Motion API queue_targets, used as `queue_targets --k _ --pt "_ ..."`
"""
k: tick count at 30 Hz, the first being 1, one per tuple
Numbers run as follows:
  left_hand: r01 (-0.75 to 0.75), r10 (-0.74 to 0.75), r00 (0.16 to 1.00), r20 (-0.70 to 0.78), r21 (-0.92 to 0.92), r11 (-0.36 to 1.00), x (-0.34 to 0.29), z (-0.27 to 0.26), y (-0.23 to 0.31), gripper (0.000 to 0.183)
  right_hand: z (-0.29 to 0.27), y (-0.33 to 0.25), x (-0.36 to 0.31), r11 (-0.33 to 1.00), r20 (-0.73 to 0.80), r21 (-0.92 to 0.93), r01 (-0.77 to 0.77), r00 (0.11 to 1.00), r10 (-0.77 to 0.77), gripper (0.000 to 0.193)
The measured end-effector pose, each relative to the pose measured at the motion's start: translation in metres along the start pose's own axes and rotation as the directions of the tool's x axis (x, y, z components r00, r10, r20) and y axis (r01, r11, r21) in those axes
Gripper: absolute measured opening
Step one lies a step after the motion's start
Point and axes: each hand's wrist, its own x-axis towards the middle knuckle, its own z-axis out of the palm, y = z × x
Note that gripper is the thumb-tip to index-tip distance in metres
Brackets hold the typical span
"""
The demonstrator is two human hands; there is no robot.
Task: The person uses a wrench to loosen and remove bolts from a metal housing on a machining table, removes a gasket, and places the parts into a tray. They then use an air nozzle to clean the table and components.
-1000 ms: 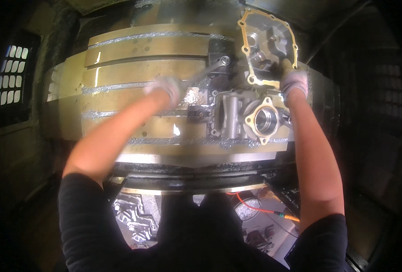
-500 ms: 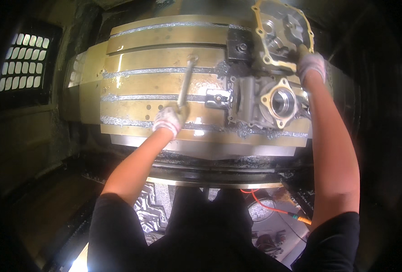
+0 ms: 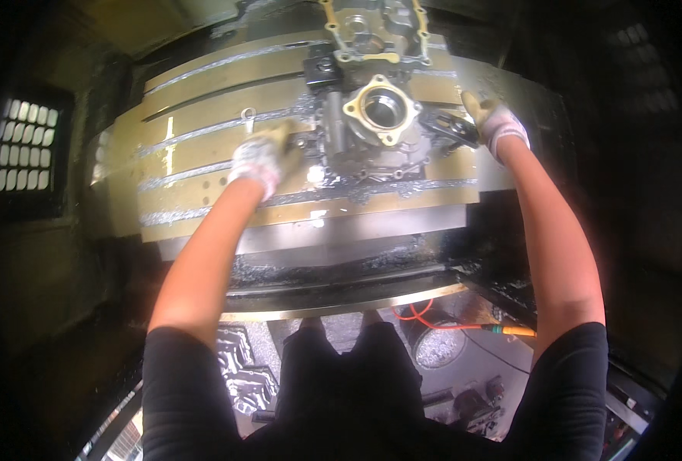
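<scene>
My left hand (image 3: 258, 160), in a white glove with yellowish fingers, is over the slotted machine table (image 3: 195, 201), left of a small clamp bolt (image 3: 301, 144). It is smeared by motion. A wrench (image 3: 248, 115) shows its ring end just beyond this hand; the hand hides the rest, so I cannot tell whether it is gripped. My right hand (image 3: 496, 123), gloved too, is open, fingers apart, beside a dark clamp arm (image 3: 454, 129) at the right of a grey metal casting (image 3: 383, 142). The casting's round flanged bore faces up.
Behind the casting stands a second open housing (image 3: 375, 58) with a bolt-hole rim, next to a black clamp block (image 3: 322, 71). Metal chips fill the table slots. Below the front ledge (image 3: 341, 304) are an orange hose (image 3: 441, 326), a bucket of chips (image 3: 439, 349) and castings (image 3: 248, 384).
My right hand has left the rear housing and come down to the clamp arm, its fingers apart. My left hand has moved toward the small clamp; the wrench has come nearer. The whole view has shifted.
</scene>
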Motion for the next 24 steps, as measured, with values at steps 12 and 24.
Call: queue_targets --k 12,24 --pt "-0.14 0.152 0.987 -0.045 0.202 0.969 0.019 0.002 0.019 0.061 0.005 -0.014 -0.046 0.913 0.045 -0.203 0.353 0.935 -0.351 0.059" --pt "-0.286 0.382 0.874 -0.299 0.319 0.904 -0.007 0.0 0.008 0.063 0.033 0.033 -0.028 0.976 0.345 0.177 0.129 0.92 -0.184 0.097"
